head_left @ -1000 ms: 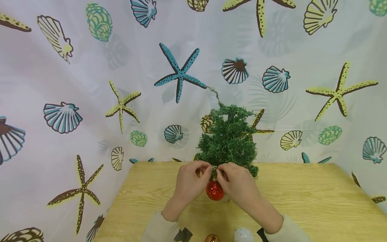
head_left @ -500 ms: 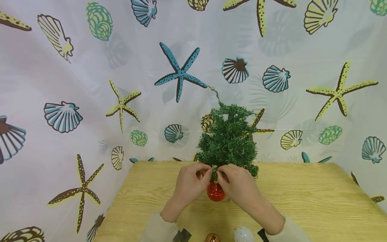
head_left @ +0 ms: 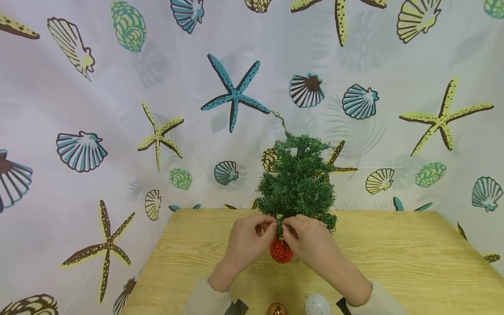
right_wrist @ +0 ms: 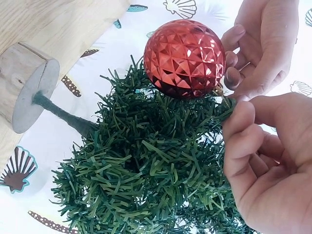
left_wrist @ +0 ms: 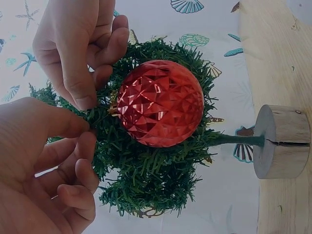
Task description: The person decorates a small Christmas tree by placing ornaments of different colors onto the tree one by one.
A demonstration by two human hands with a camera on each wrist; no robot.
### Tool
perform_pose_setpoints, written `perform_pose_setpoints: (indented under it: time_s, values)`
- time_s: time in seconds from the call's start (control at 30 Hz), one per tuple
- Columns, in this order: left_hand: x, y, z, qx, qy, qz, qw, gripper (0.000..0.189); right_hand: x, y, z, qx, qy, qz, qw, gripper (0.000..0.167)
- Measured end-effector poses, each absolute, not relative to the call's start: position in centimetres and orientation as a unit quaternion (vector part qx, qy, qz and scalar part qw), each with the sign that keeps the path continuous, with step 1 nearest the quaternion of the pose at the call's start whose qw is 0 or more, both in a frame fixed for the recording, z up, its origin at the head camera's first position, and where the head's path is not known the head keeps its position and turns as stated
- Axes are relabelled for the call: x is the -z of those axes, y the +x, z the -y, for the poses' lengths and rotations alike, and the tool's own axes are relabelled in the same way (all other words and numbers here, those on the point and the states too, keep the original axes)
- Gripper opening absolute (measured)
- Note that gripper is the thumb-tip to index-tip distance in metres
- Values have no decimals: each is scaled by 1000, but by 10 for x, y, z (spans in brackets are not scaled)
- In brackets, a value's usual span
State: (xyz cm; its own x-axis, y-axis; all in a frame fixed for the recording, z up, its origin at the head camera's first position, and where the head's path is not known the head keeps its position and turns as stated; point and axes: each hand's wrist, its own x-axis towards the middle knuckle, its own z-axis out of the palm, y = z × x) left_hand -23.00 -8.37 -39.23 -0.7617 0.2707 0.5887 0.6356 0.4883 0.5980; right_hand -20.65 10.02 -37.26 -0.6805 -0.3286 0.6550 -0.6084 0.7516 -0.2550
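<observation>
Red, shiny, faceted ball ornament [left_wrist: 161, 103]: located at the near side of the small green artificial tree [head_left: 297, 188], before its lower foliage, cap toward the treetop. Left hand [head_left: 250, 238]: thumb and fingertips brought together in a fine pinch at the tree's front. Right hand [head_left: 309, 240]: likewise pinched, facing it; a thin gold thread [right_wrist: 226, 101] runs from the ornament to its fingertips. Both appear to have hold of the thread; whether it encircles a twig cannot be confirmed. Recommended, in judgement: keep the loop spread between both pinches, seat it inward of a twig's tip, and check the hang before release. Avoid tugging; the tree's round wooden base [left_wrist: 282, 141] looks narrow.
</observation>
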Motion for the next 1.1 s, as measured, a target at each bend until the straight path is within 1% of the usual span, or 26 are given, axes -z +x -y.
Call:
perform_pose_setpoints:
  time_s: [0.2, 0.63, 0.77, 0.97, 1.1]
  values:
    - [392, -230, 83, 428, -271, 833, 222, 10, 372, -206, -101, -238, 263, 888, 292, 6]
    - [392, -229, 83, 443, -277, 819, 238, 12, 372, -205, -101, -248, 269, 879, 305, 8]
    - [391, -229, 83, 446, -283, 814, 240, 13, 370, -203, -105, -255, 274, 867, 330, 11]
    - [394, -228, 84, 455, -283, 810, 239, 14, 369, -204, -114, -245, 286, 841, 389, 16]
    - [393, -227, 84, 455, -278, 812, 236, 15, 367, -206, -121, -249, 284, 829, 412, 18]
